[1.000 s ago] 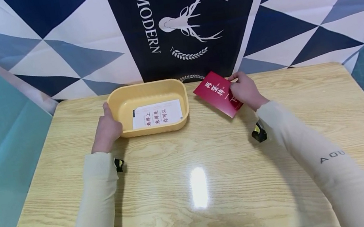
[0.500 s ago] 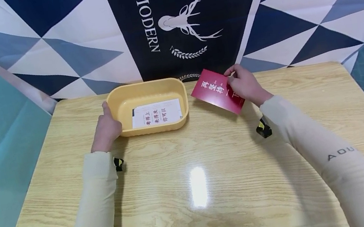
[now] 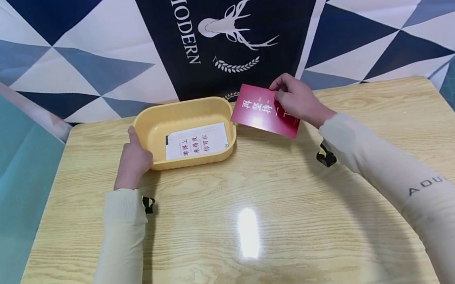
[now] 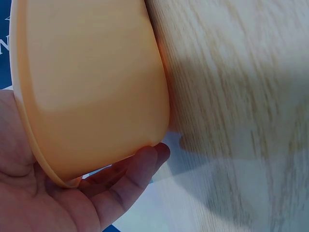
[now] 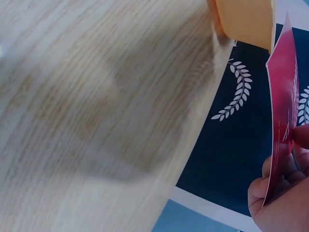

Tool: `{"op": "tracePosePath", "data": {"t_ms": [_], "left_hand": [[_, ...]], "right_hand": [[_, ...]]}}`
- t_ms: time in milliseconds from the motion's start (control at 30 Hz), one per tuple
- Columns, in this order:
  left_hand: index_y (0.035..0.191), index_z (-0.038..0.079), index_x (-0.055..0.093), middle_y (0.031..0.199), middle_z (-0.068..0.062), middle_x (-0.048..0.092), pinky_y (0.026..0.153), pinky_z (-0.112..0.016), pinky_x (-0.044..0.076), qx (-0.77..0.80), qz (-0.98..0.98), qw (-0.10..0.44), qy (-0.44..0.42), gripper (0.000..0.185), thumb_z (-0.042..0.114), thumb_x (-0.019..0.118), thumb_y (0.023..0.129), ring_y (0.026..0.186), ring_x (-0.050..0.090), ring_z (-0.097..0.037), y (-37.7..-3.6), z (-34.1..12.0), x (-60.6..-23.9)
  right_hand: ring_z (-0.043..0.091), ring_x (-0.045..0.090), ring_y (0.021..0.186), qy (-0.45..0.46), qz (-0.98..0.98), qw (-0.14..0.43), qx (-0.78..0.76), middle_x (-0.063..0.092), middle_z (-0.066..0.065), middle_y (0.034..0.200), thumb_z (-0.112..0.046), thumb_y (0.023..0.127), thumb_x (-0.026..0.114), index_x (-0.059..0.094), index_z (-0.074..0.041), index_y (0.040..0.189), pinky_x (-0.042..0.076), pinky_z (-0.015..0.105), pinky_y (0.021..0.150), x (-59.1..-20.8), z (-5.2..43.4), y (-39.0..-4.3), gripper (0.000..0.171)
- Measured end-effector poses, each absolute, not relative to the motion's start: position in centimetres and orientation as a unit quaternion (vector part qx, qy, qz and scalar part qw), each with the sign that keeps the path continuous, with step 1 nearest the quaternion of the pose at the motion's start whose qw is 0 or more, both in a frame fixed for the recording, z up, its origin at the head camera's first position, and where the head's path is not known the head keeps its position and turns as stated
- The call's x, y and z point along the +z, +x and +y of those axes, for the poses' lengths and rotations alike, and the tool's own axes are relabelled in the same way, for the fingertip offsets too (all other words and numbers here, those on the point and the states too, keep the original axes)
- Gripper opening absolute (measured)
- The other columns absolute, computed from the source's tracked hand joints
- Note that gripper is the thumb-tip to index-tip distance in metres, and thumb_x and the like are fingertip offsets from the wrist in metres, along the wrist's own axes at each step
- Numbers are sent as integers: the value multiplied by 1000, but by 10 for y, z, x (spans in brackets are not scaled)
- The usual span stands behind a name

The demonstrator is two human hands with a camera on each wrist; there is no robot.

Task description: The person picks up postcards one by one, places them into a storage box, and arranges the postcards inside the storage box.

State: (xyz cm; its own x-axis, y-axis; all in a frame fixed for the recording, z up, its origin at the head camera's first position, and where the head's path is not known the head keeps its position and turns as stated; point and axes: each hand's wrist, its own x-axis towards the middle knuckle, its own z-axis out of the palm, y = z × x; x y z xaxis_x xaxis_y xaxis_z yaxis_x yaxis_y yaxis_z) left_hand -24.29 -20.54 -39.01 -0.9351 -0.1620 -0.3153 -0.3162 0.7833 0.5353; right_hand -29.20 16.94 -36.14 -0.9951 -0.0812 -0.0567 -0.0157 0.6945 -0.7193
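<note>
Two cards matter: a red card point(image 3: 261, 112) pinched between thumb and curled fingers of the right hand point(image 3: 298, 101), held tilted above the tabletop's far edge, its left corner just over the right rim of the yellow tray point(image 3: 181, 110); a white card point(image 3: 196, 142) lies flat inside. The left hand point(image 3: 133, 159) cups the tray's left wall, fingers wrapped under its rim. Seemingly mid-carry: next, the card needs levelling over the tray before the fingers let go.

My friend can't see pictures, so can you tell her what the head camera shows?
A right hand holds a red card beside a yellow tub on a wooden table. The left hand steadies the tub, which holds a white card.
</note>
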Motion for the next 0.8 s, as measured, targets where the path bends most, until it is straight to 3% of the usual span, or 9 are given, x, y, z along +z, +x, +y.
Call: {"op": "tracePosePath", "data": {"t_ms": [233,800], "left_hand": [[147,8,-19,138,-36,31,97,-47,37,300,937,125,-129,83,-1,35,86,109,42,-35,-243,-205,-390],[148,10,-19,138,-34,30,96,-45,37,309,932,126,-140,82,-2,35,87,109,42,-35,-243,-205,-391]], "right_hand": [[25,47,92,-35,920,56,-385,53,11,107,-16,94,35,50,-9,117,38,34,78,-355,163,-294,29],[25,48,80,-75,923,61,-373,54,11,93,-16,92,35,51,-11,114,39,33,70,-350,145,-298,28]]}}
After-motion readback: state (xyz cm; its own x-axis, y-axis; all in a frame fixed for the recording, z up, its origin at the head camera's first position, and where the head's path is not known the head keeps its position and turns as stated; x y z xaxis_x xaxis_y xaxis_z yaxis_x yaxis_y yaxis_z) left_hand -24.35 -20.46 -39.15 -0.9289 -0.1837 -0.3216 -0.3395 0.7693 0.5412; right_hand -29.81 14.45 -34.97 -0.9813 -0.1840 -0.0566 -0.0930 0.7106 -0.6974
